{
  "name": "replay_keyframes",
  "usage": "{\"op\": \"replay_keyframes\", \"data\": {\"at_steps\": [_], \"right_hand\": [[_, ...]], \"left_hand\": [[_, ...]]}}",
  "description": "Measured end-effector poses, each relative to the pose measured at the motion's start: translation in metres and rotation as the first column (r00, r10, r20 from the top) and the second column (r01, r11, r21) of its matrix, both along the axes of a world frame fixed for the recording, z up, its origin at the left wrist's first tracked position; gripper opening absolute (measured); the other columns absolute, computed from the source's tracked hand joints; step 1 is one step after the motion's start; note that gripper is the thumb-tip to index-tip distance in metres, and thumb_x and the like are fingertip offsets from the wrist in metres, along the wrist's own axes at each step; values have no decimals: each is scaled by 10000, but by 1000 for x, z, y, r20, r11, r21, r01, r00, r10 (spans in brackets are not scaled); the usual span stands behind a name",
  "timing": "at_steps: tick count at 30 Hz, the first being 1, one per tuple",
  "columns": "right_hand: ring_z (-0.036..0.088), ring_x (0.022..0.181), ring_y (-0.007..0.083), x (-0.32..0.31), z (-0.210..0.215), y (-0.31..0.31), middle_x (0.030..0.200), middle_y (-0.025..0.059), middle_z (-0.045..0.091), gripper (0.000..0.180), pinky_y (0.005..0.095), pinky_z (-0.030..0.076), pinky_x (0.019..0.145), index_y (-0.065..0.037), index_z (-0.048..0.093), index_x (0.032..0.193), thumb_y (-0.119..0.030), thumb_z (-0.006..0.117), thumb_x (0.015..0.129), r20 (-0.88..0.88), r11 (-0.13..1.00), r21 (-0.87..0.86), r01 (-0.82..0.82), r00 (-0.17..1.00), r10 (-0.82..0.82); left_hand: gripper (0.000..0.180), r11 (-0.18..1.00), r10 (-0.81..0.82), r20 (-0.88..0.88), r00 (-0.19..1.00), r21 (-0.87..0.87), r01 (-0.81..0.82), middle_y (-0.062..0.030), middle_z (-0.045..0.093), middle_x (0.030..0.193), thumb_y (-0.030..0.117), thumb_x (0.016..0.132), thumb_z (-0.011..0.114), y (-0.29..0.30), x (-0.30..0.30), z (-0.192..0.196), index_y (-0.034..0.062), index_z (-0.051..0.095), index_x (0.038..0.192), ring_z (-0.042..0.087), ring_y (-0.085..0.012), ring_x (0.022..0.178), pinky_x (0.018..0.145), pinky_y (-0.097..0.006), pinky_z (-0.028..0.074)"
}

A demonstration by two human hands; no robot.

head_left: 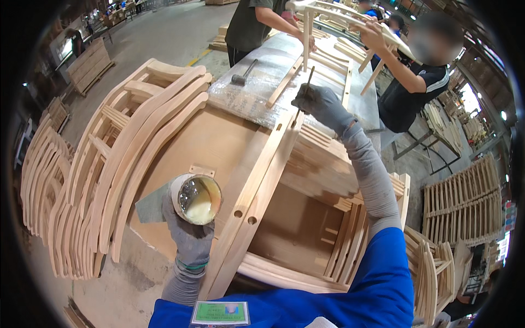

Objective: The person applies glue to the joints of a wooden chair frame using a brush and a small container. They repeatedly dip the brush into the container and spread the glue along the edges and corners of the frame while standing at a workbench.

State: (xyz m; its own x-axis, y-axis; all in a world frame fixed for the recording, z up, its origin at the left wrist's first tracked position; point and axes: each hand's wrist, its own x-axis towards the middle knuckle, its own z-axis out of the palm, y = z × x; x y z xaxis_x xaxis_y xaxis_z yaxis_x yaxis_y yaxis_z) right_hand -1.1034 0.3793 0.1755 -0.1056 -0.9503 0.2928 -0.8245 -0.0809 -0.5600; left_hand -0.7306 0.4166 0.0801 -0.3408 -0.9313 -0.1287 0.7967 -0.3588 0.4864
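My left hand point(190, 235), in a grey glove, holds a small round can point(197, 199) of pale glue, tilted so its open mouth faces me. My right hand point(321, 105), also gloved, grips a thin dark brush point(308, 82) with its tip down at the far end of a long curved wooden rail point(262, 191). The rail lies diagonally across the brown workbench point(219, 136) and has round holes near its middle and slots at the far end.
Stacks of curved wooden chair parts point(126, 158) lie at the left and slatted frames point(465, 202) at the right. A hammer point(243, 74) rests on the wrapped table beyond. Two other people hold up a chair frame point(350, 22) at the far end.
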Motion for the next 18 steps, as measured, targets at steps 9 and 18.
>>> {"op": "replay_keyframes", "data": {"at_steps": [9, 18], "right_hand": [[598, 593, 107, 21, 11, -3, 676, 49, 604, 180, 241, 510, 553, 7, 609, 821, -159, 679, 818, 347, 988, 139, 64, 931, -109], [607, 779, 163, -4, 26, 32, 859, 89, 609, 210, 268, 515, 710, 55, 583, 969, -1, 600, 768, 636, 999, -39, -26, 770, 45]], "left_hand": [[440, 919, 246, 314, 917, -376, -118, -7, 519, 1251, 438, 948, 420, 8, -2, -4, 150, 457, 1278, 503, -171, 1158, 946, -335, 469], [457, 862, 232, 204, 951, -496, -105, -59, 476, 1299, 371, 939, 463, 20, -17, 17, 131, 394, 1322, 478, -204, 1190, 962, -332, 457]]}}
